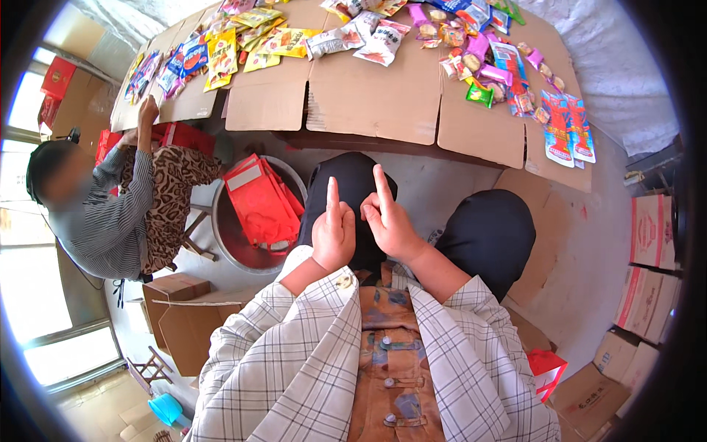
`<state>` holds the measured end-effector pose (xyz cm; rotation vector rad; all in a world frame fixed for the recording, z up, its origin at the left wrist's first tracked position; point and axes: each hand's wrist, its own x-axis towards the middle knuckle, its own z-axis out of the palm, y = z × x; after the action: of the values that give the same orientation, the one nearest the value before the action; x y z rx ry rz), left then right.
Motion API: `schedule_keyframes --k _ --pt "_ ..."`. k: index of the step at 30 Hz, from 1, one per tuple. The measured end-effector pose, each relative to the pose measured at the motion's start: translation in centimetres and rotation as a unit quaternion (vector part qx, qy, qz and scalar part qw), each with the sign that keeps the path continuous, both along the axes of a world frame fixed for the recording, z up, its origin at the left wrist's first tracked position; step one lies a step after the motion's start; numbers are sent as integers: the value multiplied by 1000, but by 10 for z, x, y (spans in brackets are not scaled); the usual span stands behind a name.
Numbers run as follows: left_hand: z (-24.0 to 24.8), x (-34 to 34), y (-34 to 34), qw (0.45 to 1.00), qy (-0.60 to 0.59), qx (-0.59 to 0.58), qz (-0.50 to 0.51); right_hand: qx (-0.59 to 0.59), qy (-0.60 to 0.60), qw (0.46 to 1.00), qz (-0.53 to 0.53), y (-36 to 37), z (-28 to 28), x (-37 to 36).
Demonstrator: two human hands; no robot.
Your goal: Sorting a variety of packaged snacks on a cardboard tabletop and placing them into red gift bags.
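Note:
Both my hands are raised above my lap, apart from each other and holding nothing. On my left hand (335, 234), the index finger points up while the other fingers are curled in. My right hand (392, 225) also has its index finger stretched up, its thumb out to the side and its other fingers folded. Beyond my knees stands a cardboard-covered table (374, 103). Yellow snack bags (222, 57), white snack bags (382, 42), purple-wrapped snacks (495, 74) and red-and-blue packets (557, 129) lie on it, out of my reach.
A large metal basin (221, 234) with red bags (259, 199) stands left of my knees. At the far left sits another person (110, 206), one hand raised at the table edge. Cardboard boxes (652, 228) are stacked at right; an open carton (195, 331) stands lower left.

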<state>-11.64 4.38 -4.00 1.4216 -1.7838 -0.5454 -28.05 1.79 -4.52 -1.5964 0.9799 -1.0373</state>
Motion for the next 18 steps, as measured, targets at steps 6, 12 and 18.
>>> schedule_keyframes --k 6,12,18 --pt "1 -4 -6 1000 -4 15 1 7 18 1000 14 -1 -5 4" --pt "-3 -3 -7 1000 -13 21 -2 15 14 1000 2 -2 -5 6" --pt "-4 -2 -8 1000 -30 3 -7 8 21 1000 -4 -3 -7 8"
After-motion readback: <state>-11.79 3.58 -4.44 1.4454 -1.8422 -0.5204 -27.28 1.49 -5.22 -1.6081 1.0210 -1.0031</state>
